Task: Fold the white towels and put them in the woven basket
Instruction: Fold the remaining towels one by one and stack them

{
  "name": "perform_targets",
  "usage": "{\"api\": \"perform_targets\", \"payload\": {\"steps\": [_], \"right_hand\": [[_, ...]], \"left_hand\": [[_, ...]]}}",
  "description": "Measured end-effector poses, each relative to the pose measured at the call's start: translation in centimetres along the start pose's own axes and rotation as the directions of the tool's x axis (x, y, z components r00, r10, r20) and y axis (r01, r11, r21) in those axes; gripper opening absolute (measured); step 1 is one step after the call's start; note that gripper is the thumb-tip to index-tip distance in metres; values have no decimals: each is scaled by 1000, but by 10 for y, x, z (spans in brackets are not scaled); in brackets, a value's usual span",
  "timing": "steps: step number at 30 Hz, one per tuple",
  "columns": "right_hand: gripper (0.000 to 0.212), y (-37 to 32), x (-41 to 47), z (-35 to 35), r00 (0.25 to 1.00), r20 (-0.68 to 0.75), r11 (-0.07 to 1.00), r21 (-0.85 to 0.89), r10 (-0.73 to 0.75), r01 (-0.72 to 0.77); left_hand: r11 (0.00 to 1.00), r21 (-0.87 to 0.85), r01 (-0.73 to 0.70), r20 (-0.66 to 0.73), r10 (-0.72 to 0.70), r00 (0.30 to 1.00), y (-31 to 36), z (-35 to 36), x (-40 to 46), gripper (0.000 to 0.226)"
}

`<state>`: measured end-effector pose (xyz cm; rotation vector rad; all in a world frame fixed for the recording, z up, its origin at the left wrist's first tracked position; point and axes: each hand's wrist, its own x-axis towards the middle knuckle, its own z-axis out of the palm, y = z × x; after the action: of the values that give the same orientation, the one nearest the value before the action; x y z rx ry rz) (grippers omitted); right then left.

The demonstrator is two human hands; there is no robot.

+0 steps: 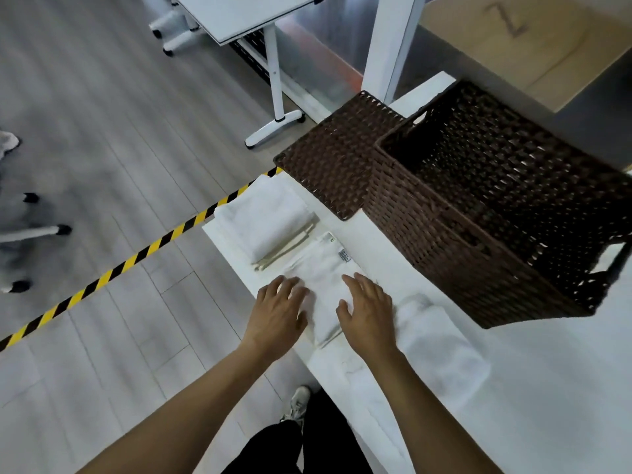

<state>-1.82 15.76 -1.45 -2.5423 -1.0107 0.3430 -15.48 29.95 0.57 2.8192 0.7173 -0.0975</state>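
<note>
The woven basket (506, 213) stands on the white table (564, 388) with nothing visible inside (its lid (337, 159) lies flat just beside it). Both grips are released: the left hand (278, 314) and right hand (367, 314) press flat on a half-folded towel (323, 268), between a folded towel (263, 217) and another towel (441, 350).

A lab-like workspace: hazard tape (136, 258) on the floor, wheeled white desk (239, 15).

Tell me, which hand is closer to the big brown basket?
The right hand. It rests on the flat white folded towel on the side nearest the dark brown woven basket; the left hand lies on the far side.
</note>
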Motion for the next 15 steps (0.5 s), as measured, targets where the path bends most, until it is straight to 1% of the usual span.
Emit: {"api": "perform_targets", "payload": {"steps": [3,6,12,15], "right_hand": [[49,-10,-12,-23,999,-19,999,48,27,-26],[49,-12,-25,-49,994,-85,993,101,72,-64],[46,-10,-67,-103,939,-318,987,130,133,-95],[46,-3,-94,-124,907,-376,981,122,189,-154]], "left_hand": [[994,-100,-49,-18,47,999,9,-26,-6,41],[980,-176,-98,-53,90,995,21,-51,-11,41],[945,-135,-299,-195,271,943,57,-89,-20,39],[911,-108,-399,-239,366,899,82,-100,-25,39]]}}
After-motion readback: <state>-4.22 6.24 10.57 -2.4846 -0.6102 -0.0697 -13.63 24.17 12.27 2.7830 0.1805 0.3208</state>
